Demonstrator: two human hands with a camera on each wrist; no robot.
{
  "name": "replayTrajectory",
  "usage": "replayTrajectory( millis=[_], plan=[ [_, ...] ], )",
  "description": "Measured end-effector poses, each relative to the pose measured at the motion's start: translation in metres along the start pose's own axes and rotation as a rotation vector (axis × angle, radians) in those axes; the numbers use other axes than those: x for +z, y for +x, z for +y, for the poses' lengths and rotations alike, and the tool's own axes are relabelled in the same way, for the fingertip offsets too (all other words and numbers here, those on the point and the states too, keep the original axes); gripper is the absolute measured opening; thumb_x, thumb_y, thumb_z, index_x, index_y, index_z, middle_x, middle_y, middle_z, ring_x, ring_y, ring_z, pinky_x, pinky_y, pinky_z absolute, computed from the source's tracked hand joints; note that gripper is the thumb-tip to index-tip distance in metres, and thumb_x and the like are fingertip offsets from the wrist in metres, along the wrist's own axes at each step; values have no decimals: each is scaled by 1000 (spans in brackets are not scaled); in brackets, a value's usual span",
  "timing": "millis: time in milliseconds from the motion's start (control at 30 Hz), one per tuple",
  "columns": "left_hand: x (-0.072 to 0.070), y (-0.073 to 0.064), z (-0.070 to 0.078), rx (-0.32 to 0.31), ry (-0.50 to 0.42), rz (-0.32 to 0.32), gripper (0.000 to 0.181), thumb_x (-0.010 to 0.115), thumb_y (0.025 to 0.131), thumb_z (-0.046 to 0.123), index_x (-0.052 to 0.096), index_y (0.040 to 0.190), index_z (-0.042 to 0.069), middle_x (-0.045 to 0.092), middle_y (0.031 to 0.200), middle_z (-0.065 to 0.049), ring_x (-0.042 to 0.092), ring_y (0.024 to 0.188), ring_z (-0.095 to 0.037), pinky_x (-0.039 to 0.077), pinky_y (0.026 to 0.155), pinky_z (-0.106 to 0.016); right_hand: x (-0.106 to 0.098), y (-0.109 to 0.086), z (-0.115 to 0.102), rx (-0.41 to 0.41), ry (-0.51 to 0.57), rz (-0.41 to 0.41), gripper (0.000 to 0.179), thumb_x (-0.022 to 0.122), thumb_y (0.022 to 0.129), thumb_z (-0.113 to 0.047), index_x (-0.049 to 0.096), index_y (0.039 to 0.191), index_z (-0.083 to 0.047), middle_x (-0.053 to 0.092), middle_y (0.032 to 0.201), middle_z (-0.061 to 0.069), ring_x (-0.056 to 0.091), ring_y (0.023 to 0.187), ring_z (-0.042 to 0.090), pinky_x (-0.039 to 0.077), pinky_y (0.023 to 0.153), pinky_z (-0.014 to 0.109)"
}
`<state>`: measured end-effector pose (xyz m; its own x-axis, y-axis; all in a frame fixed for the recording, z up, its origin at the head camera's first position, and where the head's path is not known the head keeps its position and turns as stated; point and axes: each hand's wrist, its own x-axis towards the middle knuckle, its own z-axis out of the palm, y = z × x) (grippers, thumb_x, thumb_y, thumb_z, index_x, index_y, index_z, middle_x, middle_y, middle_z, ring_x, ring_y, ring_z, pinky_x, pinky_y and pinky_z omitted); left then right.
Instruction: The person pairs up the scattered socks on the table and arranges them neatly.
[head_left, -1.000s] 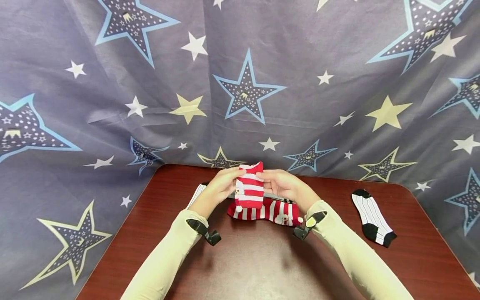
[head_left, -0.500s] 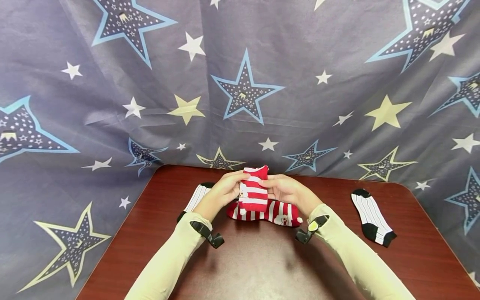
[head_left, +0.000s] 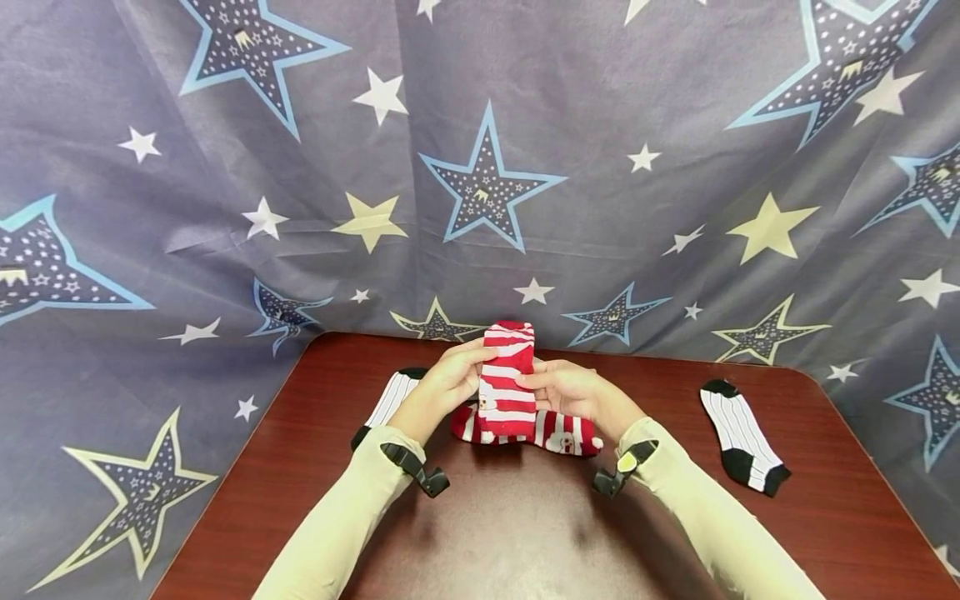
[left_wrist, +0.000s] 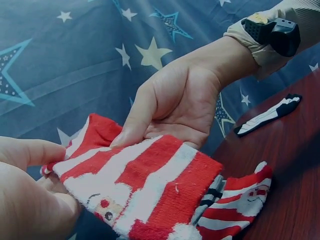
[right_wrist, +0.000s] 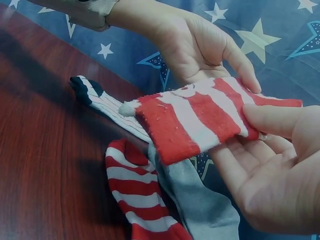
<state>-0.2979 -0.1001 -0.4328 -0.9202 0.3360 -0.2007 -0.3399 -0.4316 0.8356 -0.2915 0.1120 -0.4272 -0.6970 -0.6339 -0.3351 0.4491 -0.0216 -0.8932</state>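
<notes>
Both the left grip [head_left: 450, 379] and the right grip [head_left: 576, 390] pinch a red-and-white striped sock [head_left: 507, 398] by its side edges, the right fingertips now lower than half a second ago. The held sock shows a longer front than then, so its handling seems unfinished while it hangs above the worktop [head_left: 487, 533]. Beyond lie its striped match [head_left: 564, 427] just below, and a white sock [head_left: 738, 429] farther right.
</notes>
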Motion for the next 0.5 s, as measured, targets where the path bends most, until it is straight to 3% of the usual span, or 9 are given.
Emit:
replayTrajectory(
  millis=[233,500],
  plan=[
    [0,-1,1,24,-78,-25,32,42,101,-12,51,129,-1,71,100,3,68,92,-5,58,84,-22,-3,-1,4,7,-56,30,37,54,101,-4,53,138,-2,76,104,-4,73,98,12,57,93,29],
    [-2,-2,0,-22,-66,-86,42,43,105,-5,40,147,-9,73,103,0,71,95,-12,61,83,-27,-8,-3,7,16,-68,39,37,53,103,-7,52,139,-1,76,103,-3,73,96,13,60,88,30]
  ],
)
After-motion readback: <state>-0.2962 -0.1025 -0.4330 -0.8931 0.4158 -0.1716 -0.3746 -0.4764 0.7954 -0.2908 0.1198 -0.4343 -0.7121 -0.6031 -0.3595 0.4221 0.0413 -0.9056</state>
